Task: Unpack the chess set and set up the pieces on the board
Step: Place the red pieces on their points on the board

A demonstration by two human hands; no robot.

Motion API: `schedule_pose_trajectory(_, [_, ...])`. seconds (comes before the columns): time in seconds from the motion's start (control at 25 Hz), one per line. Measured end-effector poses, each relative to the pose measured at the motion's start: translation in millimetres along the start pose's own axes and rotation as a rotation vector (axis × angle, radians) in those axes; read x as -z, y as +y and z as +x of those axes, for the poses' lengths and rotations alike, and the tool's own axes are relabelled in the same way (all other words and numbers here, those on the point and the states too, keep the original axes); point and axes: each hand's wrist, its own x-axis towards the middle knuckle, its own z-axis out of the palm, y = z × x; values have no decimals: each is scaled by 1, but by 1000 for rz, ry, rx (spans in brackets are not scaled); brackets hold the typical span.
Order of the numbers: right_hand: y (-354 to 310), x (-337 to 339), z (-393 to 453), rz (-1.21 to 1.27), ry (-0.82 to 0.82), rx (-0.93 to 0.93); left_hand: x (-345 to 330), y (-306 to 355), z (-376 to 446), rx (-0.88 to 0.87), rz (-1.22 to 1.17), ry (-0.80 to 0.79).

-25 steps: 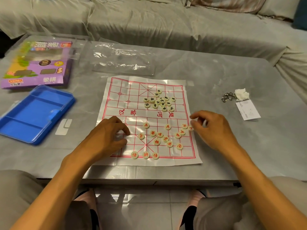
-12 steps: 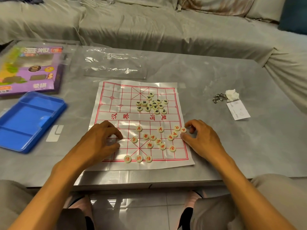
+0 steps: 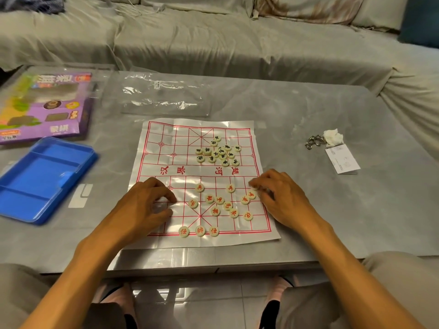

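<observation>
The chess board [image 3: 171,143], a clear plastic sheet with a red grid, lies flat on the grey table. Several black-lettered pieces [image 3: 219,151] are bunched on its far half. Several red-lettered pieces [image 3: 221,203] lie loose on the near half. Three more red pieces [image 3: 199,231] stand in a row on the nearest line. My left hand [image 3: 145,205] rests on the board's near left part with its fingers bent and nothing seen in it. My right hand [image 3: 282,198] pinches a red piece [image 3: 254,186] with its fingertips at the board's right edge.
A blue plastic tray [image 3: 42,179] and the purple game box [image 3: 47,105] sit at the left. A clear plastic bag [image 3: 164,96] lies beyond the board. A key ring [image 3: 313,141], a crumpled tissue [image 3: 333,137] and a white card [image 3: 342,161] are at the right. A covered sofa stands behind the table.
The view has drifted, so everything sits further left in the frame. My right hand keeps its fingertips on the piece at the right edge. My left hand has stayed put.
</observation>
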Motion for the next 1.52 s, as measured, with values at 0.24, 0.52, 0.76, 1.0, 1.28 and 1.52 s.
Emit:
schedule_pose_trajectory(0.24, [11, 13, -17, -19, -56, -130, 1, 2, 2, 9, -2, -3])
schedule_pose_trajectory(0.52, [11, 19, -17, 67, -6, -222, 2, 2, 0, 5, 0, -3])
schedule_pose_trajectory(0.76, [-9, 9, 9, 163, 65, -111, 1, 3, -1, 3, 6, 2])
schedule_pose_trajectory(1.0, [-1, 4, 8, 159, 9, -120, 3, 4, 1, 16, 7, -2])
schedule_pose_trajectory(1.28, [1, -4, 9, 64, 21, -118, 1, 5, 0, 17, 7, -6])
schedule_pose_trajectory(1.52, [0, 1, 3, 40, 2, -54, 2, 3, 0, 16, 1, -7])
